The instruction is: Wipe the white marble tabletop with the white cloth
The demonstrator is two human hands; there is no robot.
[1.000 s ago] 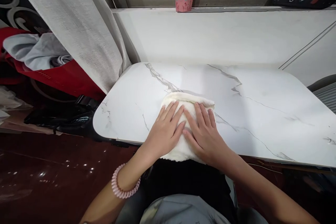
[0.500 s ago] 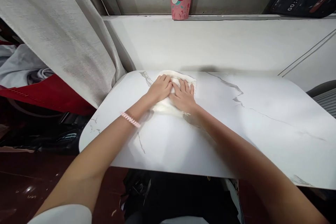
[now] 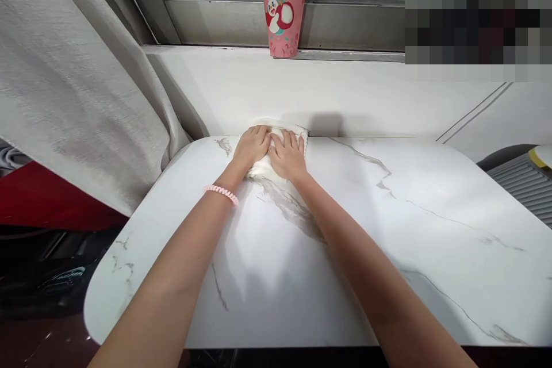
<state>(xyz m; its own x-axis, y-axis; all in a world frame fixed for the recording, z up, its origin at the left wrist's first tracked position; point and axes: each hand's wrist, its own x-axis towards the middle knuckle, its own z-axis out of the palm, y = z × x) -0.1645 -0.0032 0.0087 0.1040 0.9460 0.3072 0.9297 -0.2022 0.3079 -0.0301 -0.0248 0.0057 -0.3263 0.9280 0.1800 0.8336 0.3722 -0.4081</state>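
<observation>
A white cloth [image 3: 261, 170] lies at the far edge of the marble-patterned table [image 3: 276, 276], its far side bunched against the white wall. My left hand [image 3: 252, 146] rests on the cloth's left part, palm down, fingers stretched forward and close together. Beside it, my right hand [image 3: 288, 155] presses flat on the right part with fingers spread. The two hands almost touch at the thumb side. Around my left wrist is a pink coiled band [image 3: 222, 193]. Much of the cloth is hidden beneath both hands.
On the window ledge above the wall stands a pink cup [image 3: 284, 8]. A pale curtain [image 3: 86, 69] hangs along the left, with something red [image 3: 56, 195] behind it. At the right is a grey ribbed object [image 3: 521, 175]. The upper right corner is pixelated.
Both hands have pushed the cloth away from me, up to the wall at the table's far edge. The view has shifted, so the cup appears lower and further left.
</observation>
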